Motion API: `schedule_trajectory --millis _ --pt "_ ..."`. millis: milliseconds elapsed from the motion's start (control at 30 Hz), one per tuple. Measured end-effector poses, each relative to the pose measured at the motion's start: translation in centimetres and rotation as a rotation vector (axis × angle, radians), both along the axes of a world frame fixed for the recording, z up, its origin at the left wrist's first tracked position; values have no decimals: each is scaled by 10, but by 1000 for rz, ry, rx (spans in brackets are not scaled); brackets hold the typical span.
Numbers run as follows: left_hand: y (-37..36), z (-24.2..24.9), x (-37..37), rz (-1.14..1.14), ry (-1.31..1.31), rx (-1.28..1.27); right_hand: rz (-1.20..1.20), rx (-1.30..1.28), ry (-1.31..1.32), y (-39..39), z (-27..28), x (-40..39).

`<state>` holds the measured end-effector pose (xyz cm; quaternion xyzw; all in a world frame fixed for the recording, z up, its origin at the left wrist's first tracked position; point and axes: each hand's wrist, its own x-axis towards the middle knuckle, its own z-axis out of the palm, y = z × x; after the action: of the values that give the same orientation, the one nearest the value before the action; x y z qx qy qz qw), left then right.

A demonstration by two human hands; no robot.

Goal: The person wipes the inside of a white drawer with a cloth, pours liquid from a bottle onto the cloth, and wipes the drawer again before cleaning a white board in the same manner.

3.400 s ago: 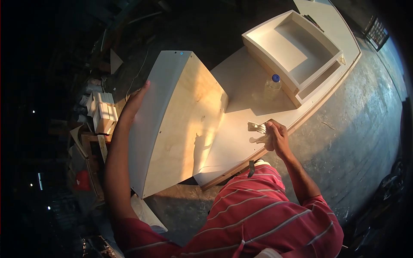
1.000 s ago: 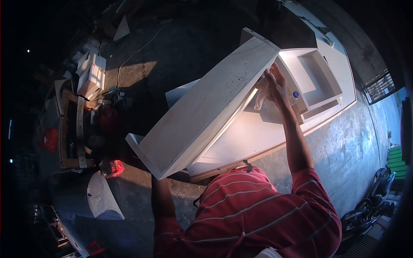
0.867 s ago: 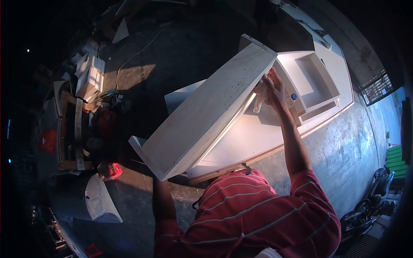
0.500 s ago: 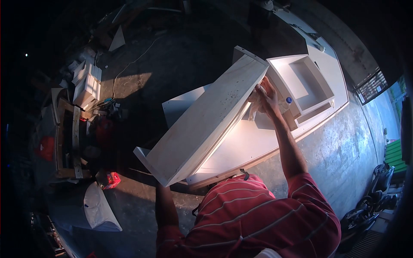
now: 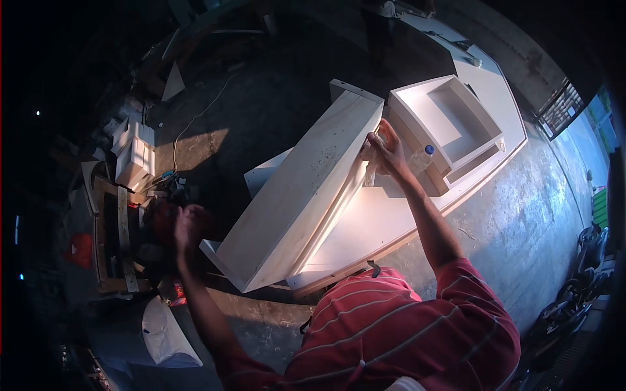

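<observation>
My right hand (image 5: pixel 391 155) is closed on a crumpled whitish cloth (image 5: pixel 371 171), next to the upper end of a long pale wooden drawer-like piece (image 5: pixel 306 179). This long piece lies slanted, with a crosswise board at each end. Whether my right fingers also grip its edge is hard to see. In shadow left of the piece's lower end, my left hand (image 5: pixel 187 227) is raised, apart from it, with nothing visible in it and fingers loosely apart. A clear bottle with a blue cap (image 5: pixel 428 150) stands just right of my right hand.
Under these lies a large white panel (image 5: pixel 365 225). A white drawer (image 5: pixel 450 124) rests on it at the right. White boxes (image 5: pixel 135 156) and a wooden frame (image 5: pixel 124 241) are on the left. A curved white piece (image 5: pixel 166 335) lies lower left. Someone stands at the far top (image 5: pixel 378 26).
My left hand has come off the lower end of the long piece and moved up and left. My right hand stays near the upper end with the cloth.
</observation>
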<state>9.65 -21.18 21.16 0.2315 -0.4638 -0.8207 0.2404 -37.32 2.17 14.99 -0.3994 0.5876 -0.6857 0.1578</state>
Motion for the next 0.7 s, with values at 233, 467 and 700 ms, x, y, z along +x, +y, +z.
schedule_trajectory --millis 233,467,700 --pt "-11 134 -188 -220 -963 -840 41 -115 -117 -5 -14 -6" --pt "48 104 -374 -422 -1066 -756 -15 -147 -203 -6 -17 -3" --pt "42 73 -423 -474 -922 -577 61 -151 -321 3 -4 2"
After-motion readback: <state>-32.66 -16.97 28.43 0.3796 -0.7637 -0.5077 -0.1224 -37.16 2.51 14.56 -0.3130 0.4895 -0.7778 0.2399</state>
